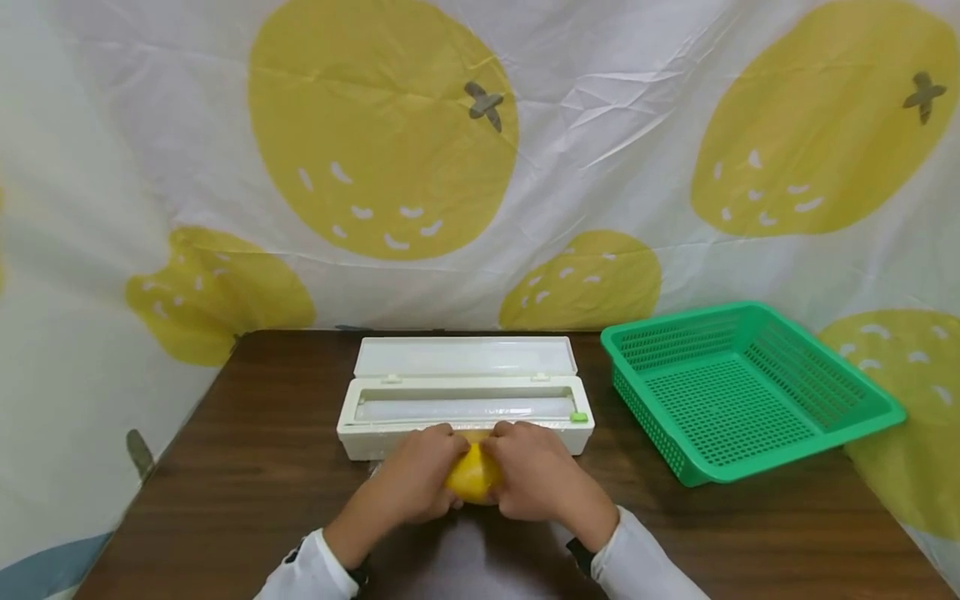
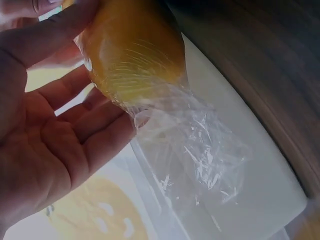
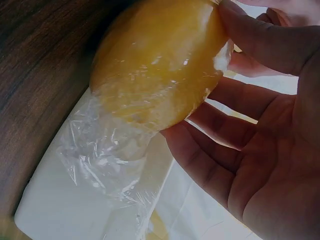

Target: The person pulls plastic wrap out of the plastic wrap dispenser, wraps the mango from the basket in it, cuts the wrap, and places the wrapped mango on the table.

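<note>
A smooth, rounded yellow fruit (image 1: 473,477), its exact kind unclear, is held in front of the cling film dispenser (image 1: 465,442). Clear cling film (image 2: 205,155) covers it and hangs in crumpled folds from its side. My left hand (image 1: 422,473) grips the fruit from the left, thumb on one side and fingers curled on the other. On the opposite side my right hand (image 1: 534,471) holds it the same way, as the fruit (image 3: 155,65) in the right wrist view shows. The white dispenser has its lid (image 1: 465,357) tipped back and a film roll (image 1: 465,408) inside.
A green plastic basket (image 1: 731,408) stands to the right of the dispenser on the dark wooden table (image 1: 262,467). Behind the table hangs a white cloth (image 1: 585,125) printed with yellow fruit. A small green slider (image 1: 578,417) sits at the dispenser's right end.
</note>
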Motion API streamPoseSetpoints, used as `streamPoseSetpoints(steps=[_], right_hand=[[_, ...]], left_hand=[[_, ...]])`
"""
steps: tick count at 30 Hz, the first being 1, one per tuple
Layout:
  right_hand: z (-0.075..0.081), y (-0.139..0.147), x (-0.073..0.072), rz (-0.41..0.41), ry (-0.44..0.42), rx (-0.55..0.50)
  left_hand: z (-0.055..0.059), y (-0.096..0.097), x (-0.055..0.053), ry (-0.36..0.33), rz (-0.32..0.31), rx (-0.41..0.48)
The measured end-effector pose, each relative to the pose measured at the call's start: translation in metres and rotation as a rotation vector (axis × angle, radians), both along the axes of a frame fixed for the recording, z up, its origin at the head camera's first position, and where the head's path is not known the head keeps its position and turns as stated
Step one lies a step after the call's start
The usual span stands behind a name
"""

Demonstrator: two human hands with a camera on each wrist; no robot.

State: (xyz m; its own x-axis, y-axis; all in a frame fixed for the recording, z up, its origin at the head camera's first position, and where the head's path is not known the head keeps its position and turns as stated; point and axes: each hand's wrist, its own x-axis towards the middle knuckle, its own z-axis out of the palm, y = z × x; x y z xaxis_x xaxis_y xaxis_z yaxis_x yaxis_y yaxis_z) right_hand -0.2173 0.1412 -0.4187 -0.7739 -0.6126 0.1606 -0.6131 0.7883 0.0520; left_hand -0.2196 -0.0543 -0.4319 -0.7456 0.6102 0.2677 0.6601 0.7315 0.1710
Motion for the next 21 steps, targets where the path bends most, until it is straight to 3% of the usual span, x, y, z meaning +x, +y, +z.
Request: streamPoseSetpoints(steps=[7,11,13,16,19,21], right_hand=[[0.0,0.0,0.0,0.004,0.014,0.01],[0.001,0.001,0.001,0.005,0.017,0.008],[0.001,0.001,0.002,0.007,0.015,0.004],[0.002,0.005,0.002,0.037,0.004,-0.051],[0.006,0.017,-0.002,0.059,0.02,-0.207],[0.009,0.031,-0.006,0.043,0.06,-0.367]], left_hand=[[0.001,-0.007,-0.009,-0.085,-0.045,0.061],[0.002,-0.006,-0.006,-0.094,-0.02,0.049],[0.003,-0.002,0.0,-0.046,0.004,0.01],[0.003,0.005,0.01,0.093,0.058,-0.1],[0.004,0.01,0.017,0.226,0.107,-0.191],[0.003,0.013,0.018,0.257,0.134,-0.211]])
